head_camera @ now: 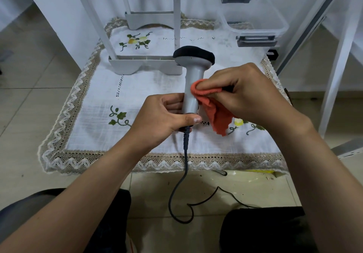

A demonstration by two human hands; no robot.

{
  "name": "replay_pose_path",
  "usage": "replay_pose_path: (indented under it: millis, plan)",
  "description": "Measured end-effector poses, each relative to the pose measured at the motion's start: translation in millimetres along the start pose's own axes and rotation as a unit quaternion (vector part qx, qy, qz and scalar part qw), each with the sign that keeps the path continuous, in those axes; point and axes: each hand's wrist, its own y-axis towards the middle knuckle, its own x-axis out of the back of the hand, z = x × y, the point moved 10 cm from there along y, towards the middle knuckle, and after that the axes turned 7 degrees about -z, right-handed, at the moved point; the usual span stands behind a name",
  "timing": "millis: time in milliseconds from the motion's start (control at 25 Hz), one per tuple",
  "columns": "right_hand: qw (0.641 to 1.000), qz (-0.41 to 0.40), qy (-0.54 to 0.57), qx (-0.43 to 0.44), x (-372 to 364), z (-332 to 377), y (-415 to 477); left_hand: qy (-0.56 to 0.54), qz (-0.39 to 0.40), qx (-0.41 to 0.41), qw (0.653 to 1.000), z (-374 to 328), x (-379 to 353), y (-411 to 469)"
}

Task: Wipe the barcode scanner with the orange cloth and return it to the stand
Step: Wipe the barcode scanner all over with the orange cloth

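Scanner [193, 79] stands upright above the embroidered tablecloth [149, 91], its grey handle gripped at the bottom by the left hand [163, 115]. The right hand [247, 91] pinches the orange cloth [214, 105] against the handle's right side, cloth hanging loose below. Its dark cable [183, 174] trails down to the floor.

Just the one view here, worn on the person's head, facing forward and tipped down over the bench [149, 87]. It's close in: left hand [163, 119] and right hand [249, 93] sit mid-frame. The wide lens takes in tiled floor [29, 103] on both sides, with the knees [265, 231] along the bottom edge.
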Motion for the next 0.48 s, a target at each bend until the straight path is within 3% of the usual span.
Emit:
replay_pose_path:
  millis: [480]
  plan:
    - [1.000,-0.004,0.005,-0.007,3.5,-3.1,0.0,-0.004,0.003,-0.003,1.000,0.8,0.6,0.7]
